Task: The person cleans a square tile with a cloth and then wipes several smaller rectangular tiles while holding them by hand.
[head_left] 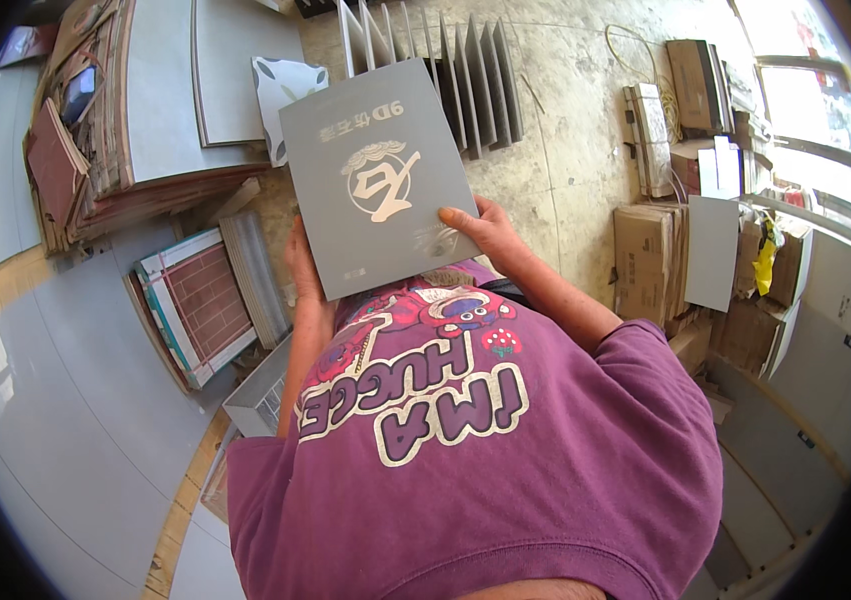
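Before my body I hold a large flat grey case [365, 230], shaped like a big hard-cover book or thin box, with a shiny emblem and lettering on its face. The print is upside down to me. My left hand [303, 262] grips its lower left edge, the fingers mostly hidden beneath. On the lower right side, the thumb of my right hand [483, 228] presses on the face while the other fingers go round the edge. Past its upper right side stand several thin grey panels [475, 85] on edge in a row.
Stacked boards [150, 120] rise at the left, with a patterned white piece [285, 95] beside them. Below leans a framed brick-pattern panel [200, 305]. Cardboard boxes [645, 260] line the right side, along with a yellow bag [768, 255] and a coiled cord [660, 85].
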A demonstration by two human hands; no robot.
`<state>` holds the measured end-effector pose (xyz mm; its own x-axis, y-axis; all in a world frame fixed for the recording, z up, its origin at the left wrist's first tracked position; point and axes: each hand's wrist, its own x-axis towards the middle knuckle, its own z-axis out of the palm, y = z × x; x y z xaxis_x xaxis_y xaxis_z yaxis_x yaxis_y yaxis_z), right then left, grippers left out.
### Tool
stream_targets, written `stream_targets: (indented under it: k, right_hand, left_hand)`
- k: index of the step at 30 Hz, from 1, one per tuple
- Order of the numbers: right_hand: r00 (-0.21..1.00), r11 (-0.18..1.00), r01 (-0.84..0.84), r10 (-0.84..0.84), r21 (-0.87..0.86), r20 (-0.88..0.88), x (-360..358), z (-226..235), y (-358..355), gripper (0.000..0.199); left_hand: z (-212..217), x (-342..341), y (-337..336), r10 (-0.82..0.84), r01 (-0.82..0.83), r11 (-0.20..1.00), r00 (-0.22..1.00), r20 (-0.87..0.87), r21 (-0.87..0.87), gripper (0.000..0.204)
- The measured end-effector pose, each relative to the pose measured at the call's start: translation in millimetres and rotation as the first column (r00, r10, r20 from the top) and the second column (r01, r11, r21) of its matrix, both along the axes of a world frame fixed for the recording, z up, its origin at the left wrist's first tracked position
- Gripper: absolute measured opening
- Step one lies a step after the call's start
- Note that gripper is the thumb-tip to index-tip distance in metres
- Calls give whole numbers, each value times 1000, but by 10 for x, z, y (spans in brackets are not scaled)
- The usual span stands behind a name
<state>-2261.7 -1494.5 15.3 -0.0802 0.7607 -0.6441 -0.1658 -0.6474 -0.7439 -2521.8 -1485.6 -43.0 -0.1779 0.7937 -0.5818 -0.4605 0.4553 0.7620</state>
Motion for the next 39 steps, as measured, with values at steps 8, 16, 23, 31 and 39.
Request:
stream_targets:
  k: [8,16,23,31,39]
  right_hand:
    - [990,990,122,-126,-70,-59,379,-189,73,47]
    - [976,975,218,-218,-33,26,761,-481,213,42]
    - [952,954,297,-295,-25,83,997,-834,319,37]
    - [924,930,360,-346,-72,162,1178,-1202,361,44]
    - [851,868,491,-459,-74,256,1335,-1485,529,44]
  left_hand:
    - [-531,61,64,0,-12,998,984,-180,-66,35]
    - [-672,224,31,-57,-2,983,945,-322,-181,38]
    - [-546,378,162,-122,92,988,955,-270,-122,36]
    - [-483,511,139,-113,73,974,977,-180,-213,31]
    - [-605,484,92,-146,101,971,969,-202,-218,34]
